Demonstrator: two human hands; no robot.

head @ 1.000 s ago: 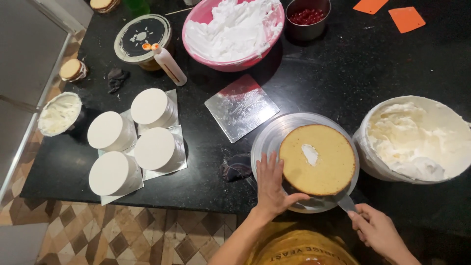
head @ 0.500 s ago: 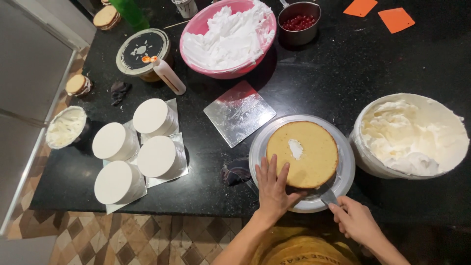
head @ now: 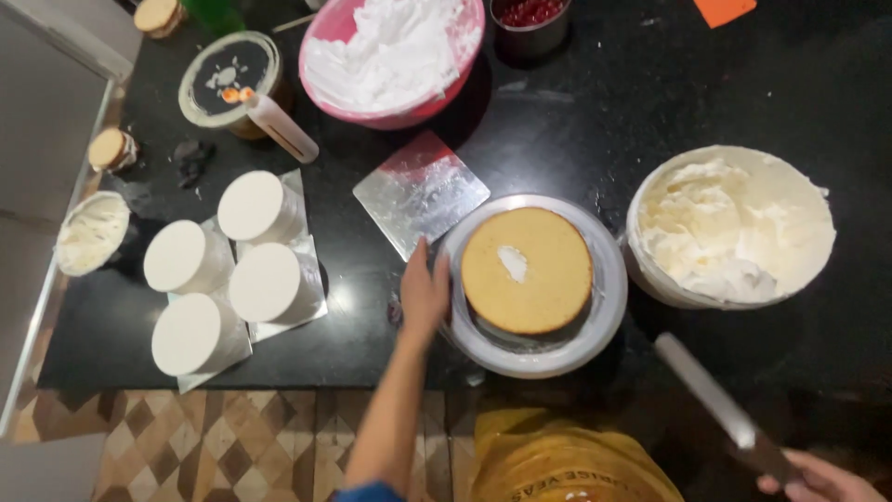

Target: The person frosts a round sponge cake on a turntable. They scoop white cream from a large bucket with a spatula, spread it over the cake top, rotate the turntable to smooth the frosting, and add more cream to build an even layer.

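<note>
The left hand [head: 425,296] lies flat with fingers together against the outer edge of a round turntable [head: 609,279], touching its rim and gripping nothing. Just to the right of that hand, on the turntable, sits a round golden sponge cake [head: 539,279] with a small dab of white cream [head: 512,263] on top. The right hand [head: 818,479], low at the frame's corner and well apart from the cake, is closed around the dark handle of a long flat spatula [head: 706,390], whose blade angles up toward the turntable without reaching it.

Just above the left hand lies a square silver cake board [head: 420,191] smeared with cream. To its left stand four small white frosted cakes [head: 223,270] on foil squares. Beyond the right hand, a big white bucket of cream [head: 734,228] rests on the black tabletop [head: 650,102] just beside the turntable. Farther off sits a pink bowl of whipped cream [head: 390,56].
</note>
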